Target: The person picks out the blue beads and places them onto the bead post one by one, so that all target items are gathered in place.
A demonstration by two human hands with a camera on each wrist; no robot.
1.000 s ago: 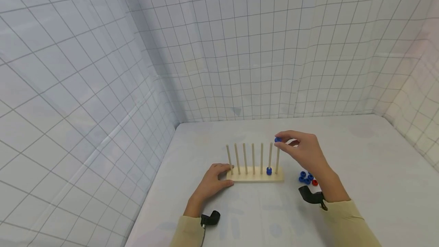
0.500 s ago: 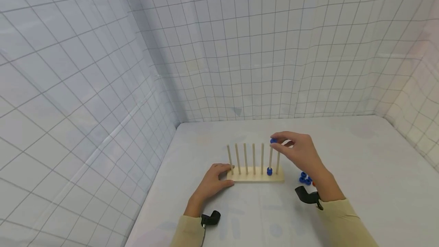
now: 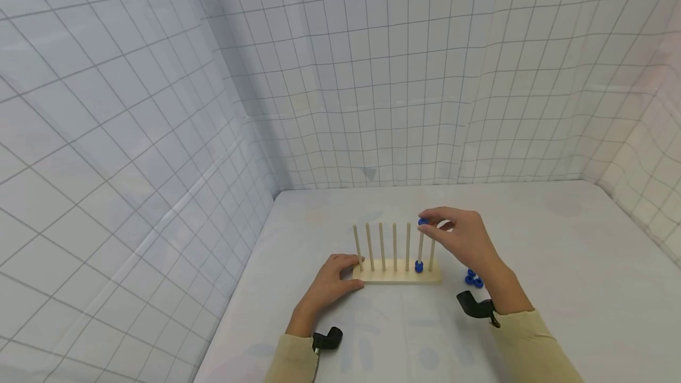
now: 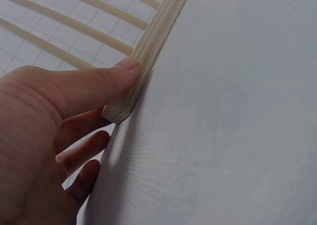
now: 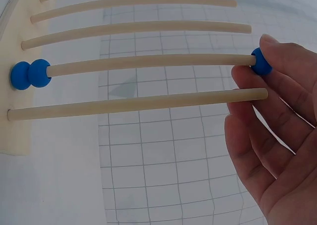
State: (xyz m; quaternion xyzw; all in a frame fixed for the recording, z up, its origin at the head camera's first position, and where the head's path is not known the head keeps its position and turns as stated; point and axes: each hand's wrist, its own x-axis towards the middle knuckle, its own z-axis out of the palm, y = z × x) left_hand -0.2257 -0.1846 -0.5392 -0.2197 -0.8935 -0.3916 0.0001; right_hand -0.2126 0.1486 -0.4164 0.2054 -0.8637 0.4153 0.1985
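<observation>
A pale wooden base with several upright dowels stands on the table. My left hand grips its left end, the thumb on the front edge and the fingers behind. Between thumb and forefinger, my right hand pinches a blue bead. That bead sits at the tip of the second dowel from the right, and in the right wrist view the dowel end meets its hole. Two blue beads are stacked at the foot of the same dowel. The rightmost dowel passes close to the right fingers.
Several loose blue beads lie on the white table right of the base, partly hidden by the right forearm. Gridded white cloth walls rise behind and at both sides.
The right hand has carried the blue bead left from over the rightmost dowel to the second from the right, then slightly down onto its tip. The left hand stays on the base.
</observation>
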